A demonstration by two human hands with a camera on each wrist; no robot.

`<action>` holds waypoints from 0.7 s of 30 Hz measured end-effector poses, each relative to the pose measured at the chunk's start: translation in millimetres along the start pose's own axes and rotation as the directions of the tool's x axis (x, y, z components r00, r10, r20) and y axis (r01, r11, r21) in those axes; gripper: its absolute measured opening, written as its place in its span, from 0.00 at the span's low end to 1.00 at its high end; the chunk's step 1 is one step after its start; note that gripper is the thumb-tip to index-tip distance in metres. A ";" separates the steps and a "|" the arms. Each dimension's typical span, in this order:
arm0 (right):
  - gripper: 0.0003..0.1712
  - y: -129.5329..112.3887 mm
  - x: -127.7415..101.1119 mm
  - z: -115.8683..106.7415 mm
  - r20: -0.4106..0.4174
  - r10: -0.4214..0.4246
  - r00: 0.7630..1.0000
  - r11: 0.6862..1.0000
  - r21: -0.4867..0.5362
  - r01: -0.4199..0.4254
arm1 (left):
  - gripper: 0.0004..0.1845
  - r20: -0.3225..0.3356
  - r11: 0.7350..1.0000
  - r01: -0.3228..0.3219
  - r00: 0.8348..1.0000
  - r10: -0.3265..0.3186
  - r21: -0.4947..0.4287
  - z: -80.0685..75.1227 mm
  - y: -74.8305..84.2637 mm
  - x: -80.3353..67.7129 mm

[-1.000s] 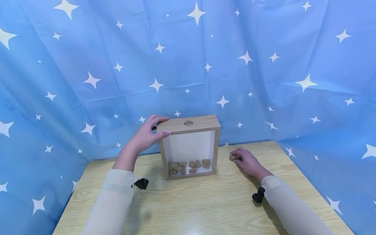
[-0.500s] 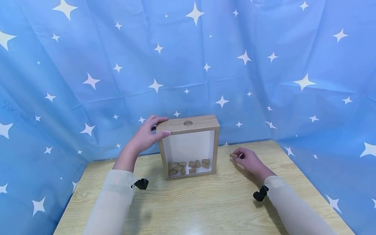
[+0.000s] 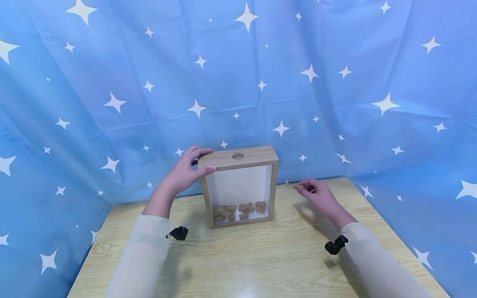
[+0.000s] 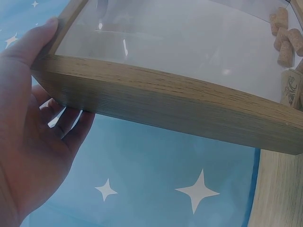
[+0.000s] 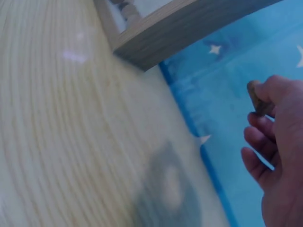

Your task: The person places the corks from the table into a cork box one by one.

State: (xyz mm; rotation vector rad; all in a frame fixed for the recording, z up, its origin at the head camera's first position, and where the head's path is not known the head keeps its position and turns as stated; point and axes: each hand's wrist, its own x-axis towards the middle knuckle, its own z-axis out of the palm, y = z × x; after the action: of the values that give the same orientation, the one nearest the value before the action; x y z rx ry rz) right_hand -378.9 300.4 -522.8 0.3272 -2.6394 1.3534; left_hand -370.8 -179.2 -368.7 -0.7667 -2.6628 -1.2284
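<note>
A wooden shadow box (image 3: 277,188) with a clear front and a round hole (image 3: 238,156) in its top stands upright at the back of the table. Several wine corks (image 3: 243,208) lie along its bottom inside. My left hand (image 3: 184,172) grips the box's upper left corner, thumb on the front and fingers behind. Right of the box, my right hand (image 3: 321,198) pinches a single cork (image 5: 258,99) between thumb and index finger, raised above the tabletop. In the right wrist view its other fingers curl loosely below the cork.
The pale wood table (image 3: 246,264) ends at a blue curtain (image 3: 232,66) with white stars, close behind the box. Dark wrist cameras (image 3: 336,244) sit on both cuffs. Part of one cork (image 4: 290,87) shows a printed design.
My right hand has lifted the cork off the table, rising and shifting slightly right. The left hand keeps its grip on the box, which stays in place.
</note>
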 end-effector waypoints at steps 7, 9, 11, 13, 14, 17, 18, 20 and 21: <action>0.20 -16.3 -1.6 -6.2 -0.029 -0.014 0.999 0.995 0.101 0.017 | 0.38 0.000 1.000 0.011 1.000 -0.011 0.008 -0.4 -0.5 0.4; 0.19 -18.6 -1.8 -6.6 -0.037 -0.018 0.999 0.992 0.121 0.023 | 0.38 0.002 1.000 0.011 1.000 -0.011 0.005 -0.3 -0.7 0.6; 0.19 -21.2 -1.8 -6.5 -0.051 -0.031 0.998 0.991 0.128 0.037 | 0.38 0.003 1.000 0.011 1.000 -0.011 0.001 -0.2 -0.5 0.7; 0.17 -24.1 -1.7 -6.0 -0.066 -0.037 0.997 0.990 0.130 0.045 | 0.38 0.004 1.000 0.010 1.000 -0.010 0.000 -0.2 -0.2 0.8; 0.16 -25.8 -1.8 -5.9 -0.073 -0.041 0.997 0.990 0.130 0.050 | 0.38 0.005 1.000 0.010 1.000 -0.010 0.000 -0.2 0.0 0.7; 0.15 -33.3 -2.7 -6.7 -0.089 -0.060 0.994 0.990 0.121 0.071 | 0.38 0.008 1.000 0.011 1.000 -0.011 0.002 -0.5 1.0 0.4; 0.15 -36.0 -2.7 -7.0 -0.094 -0.064 0.993 0.990 0.119 0.075 | 0.38 0.007 1.000 0.012 1.000 -0.012 0.004 -0.6 0.9 0.4; 0.15 -41.6 -3.5 -8.2 -0.101 -0.079 0.992 0.990 0.111 0.091 | 0.38 0.007 1.000 0.012 1.000 -0.012 0.002 -0.4 0.6 0.1; 0.15 -44.3 -3.9 -8.8 -0.104 -0.085 0.991 0.989 0.108 0.096 | 0.37 0.006 1.000 0.012 1.000 -0.012 0.002 -0.3 0.6 0.0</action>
State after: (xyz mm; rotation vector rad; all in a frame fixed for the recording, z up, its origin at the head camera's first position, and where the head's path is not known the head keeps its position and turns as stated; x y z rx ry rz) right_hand -363.0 282.9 -484.1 0.3796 -2.4428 1.4536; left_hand -370.6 -179.2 -368.1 -0.7572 -2.6766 -1.2286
